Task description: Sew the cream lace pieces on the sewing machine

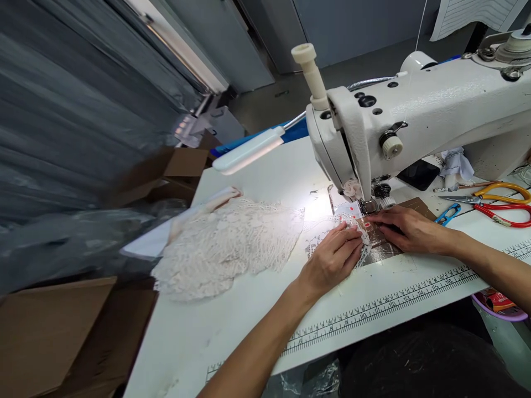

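A small piece of white lace (338,222) lies on the sewing machine bed, its edge by the presser foot (365,207). My left hand (335,253) rests on it from above, fingers stretched out flat. To the right, my right hand (409,229) is low on the bed with its fingertips close to the foot. Its thumb and forefinger are drawn together; whatever may be between them is too small to make out. The white sewing machine (423,113) stands over the work. A larger heap of gathered white lace (232,249) spreads across the table on the left.
A lit lamp (249,150) hangs over the table. Scissors with orange handles (504,192), red-handled scissors (506,214), blue thread snips (448,214) and a black phone (420,174) lie at right. A printed ruler (373,314) runs along the front edge. Cardboard boxes (53,331) stand left.
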Demonstrator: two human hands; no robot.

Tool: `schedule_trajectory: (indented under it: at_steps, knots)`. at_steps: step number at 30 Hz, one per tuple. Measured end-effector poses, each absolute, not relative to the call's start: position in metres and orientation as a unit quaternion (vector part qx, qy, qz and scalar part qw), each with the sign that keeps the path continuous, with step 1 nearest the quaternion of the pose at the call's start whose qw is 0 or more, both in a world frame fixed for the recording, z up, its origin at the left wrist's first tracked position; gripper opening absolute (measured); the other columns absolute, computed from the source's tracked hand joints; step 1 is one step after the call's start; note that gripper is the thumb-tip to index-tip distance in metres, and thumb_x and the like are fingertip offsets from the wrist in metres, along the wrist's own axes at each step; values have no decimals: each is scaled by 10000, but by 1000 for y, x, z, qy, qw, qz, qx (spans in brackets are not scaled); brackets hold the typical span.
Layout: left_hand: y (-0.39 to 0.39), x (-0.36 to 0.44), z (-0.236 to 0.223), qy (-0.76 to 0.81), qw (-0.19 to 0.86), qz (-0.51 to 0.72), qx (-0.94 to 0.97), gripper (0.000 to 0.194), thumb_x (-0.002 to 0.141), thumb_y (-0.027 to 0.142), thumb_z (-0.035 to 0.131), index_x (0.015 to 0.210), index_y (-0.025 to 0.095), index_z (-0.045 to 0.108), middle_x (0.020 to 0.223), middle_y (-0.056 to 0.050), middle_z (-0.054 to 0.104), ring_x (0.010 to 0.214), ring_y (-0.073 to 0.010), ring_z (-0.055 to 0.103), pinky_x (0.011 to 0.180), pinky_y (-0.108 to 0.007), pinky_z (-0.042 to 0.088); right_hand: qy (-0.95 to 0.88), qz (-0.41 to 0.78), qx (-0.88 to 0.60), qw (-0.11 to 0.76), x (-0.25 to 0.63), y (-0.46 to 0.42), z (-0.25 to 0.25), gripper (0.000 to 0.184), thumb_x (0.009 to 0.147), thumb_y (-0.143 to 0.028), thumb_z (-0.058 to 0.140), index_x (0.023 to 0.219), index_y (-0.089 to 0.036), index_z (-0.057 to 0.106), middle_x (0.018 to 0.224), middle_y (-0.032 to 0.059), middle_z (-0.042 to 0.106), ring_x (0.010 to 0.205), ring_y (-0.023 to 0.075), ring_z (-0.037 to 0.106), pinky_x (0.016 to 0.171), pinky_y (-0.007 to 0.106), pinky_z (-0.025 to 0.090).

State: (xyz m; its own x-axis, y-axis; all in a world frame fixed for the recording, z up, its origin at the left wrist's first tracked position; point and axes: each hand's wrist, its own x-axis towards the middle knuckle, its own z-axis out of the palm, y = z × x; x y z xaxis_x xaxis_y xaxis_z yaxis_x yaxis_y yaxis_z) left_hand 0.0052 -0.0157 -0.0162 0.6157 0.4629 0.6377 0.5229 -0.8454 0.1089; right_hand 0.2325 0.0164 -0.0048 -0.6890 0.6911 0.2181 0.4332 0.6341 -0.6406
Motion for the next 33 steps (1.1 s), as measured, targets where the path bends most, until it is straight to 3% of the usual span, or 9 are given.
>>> schedule_trajectory:
  at_steps: [7, 12, 15, 20, 33]
  knots:
    - [-16, 4, -17, -280, 42, -345, -895, 104, 911, 67, 564, 965, 145, 608, 922, -40, 690, 912, -156, 701, 924, -404, 622, -898, 240, -287, 229, 234, 15, -7, 376, 936, -165, 423, 1243, -162, 640, 1092, 118, 610, 1014, 205, 564, 922, 374, 496]
    - [-17, 4, -14, -282, 31, -343, -895, 103, 906, 68, 555, 961, 141, 604, 943, -55, 697, 928, -158, 697, 948, -411, 600, -938, 180, -234, 183, 234, 11, -2, 350, 910, -157, 498, 1188, -261, 685, 1080, 92, 583, 1027, 226, 524, 925, 443, 455]
    - [-16, 3, -11, -298, 41, -349, -888, 100, 895, 86, 558, 959, 143, 608, 946, -67, 701, 927, -177, 692, 915, -434, 594, -941, 160, -246, 166, 232, 9, 0, 355, 913, -159, 498, 1199, -262, 680, 1085, 102, 569, 1012, 229, 517, 902, 447, 452]
    - [-14, 3, -7, -320, 90, -314, -889, 112, 908, 109, 545, 1001, 115, 606, 956, -119, 705, 769, -196, 650, 637, -364, 547, -941, 159, -252, 161, 232, 7, 3, 348, 908, -148, 499, 1182, -251, 688, 1090, 108, 569, 1019, 239, 510, 910, 456, 438]
    - [-14, 1, -8, -322, 107, -259, -904, 209, 943, 150, 507, 1140, 130, 575, 1126, -119, 690, 798, -201, 590, 672, -365, 465, -944, 131, -252, 168, 230, 6, 1, 333, 901, -158, 502, 1171, -234, 681, 1083, 106, 573, 1014, 238, 494, 910, 442, 433]
